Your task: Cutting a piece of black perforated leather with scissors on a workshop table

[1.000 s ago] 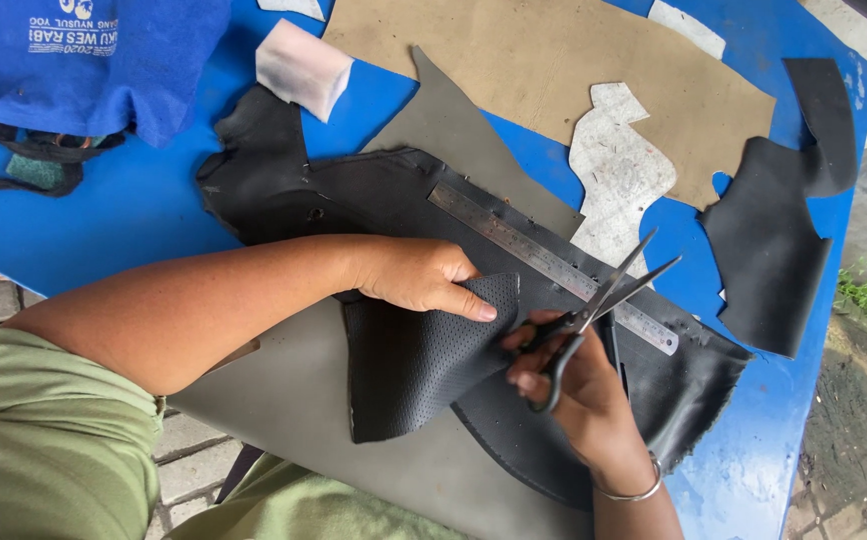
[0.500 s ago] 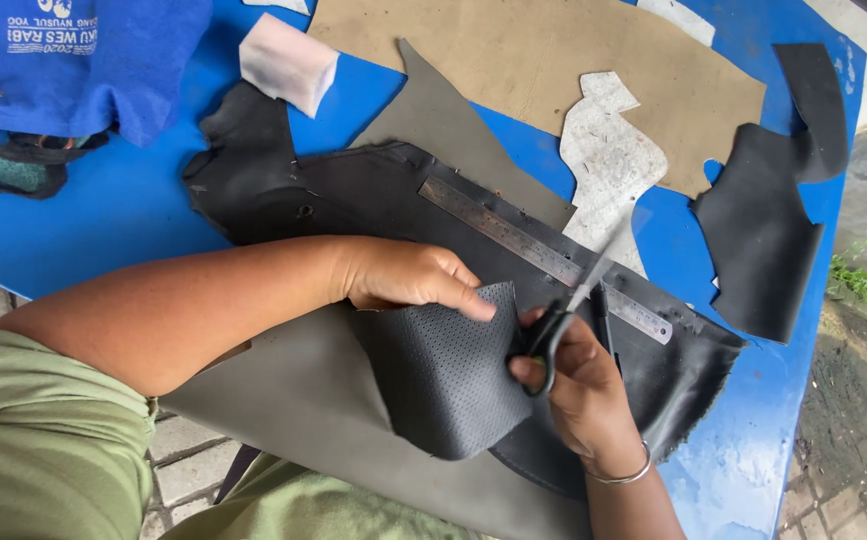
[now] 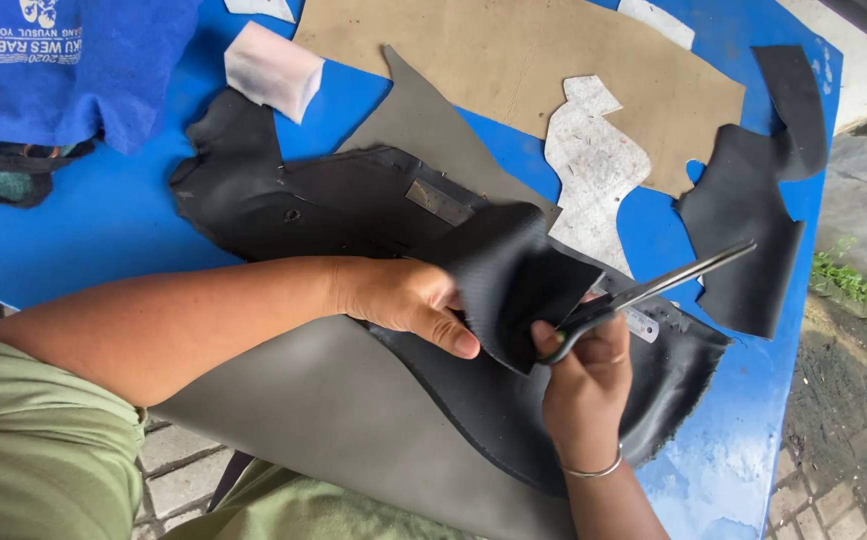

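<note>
A blue cloth bag [image 3: 74, 70] lies at 10 o'clock on the blue table [image 3: 84, 240], its inside hidden and its top cut off by the frame; a dark strap [image 3: 9, 175] pokes out beneath. Just right, a pale foam-like block [image 3: 274, 70]. Ctr: the left hand [image 3: 404, 300], fingers closed in a pinch, lifts a flap of the black perforated leather sheet [image 3: 509, 275], w/ grey backing [image 3: 334, 410] spread toward 6 o'clock. The right hand [image 3: 584, 385], bangle at wrist, fingers curled thru the handles, grips scissors [image 3: 644, 292], blades together, pointing to 2 o'clock. A metal ruler [image 3: 439, 203] is mostly buried under the flap. Behind, at 12: a tan sheet [image 3: 514, 60], a white paper pattern [image 3: 594, 170]. At 3 o'clock, a black cut piece [image 3: 744, 230]. Far right: wet paved ground [image 3: 854, 400], weeds, outdoors.
</note>
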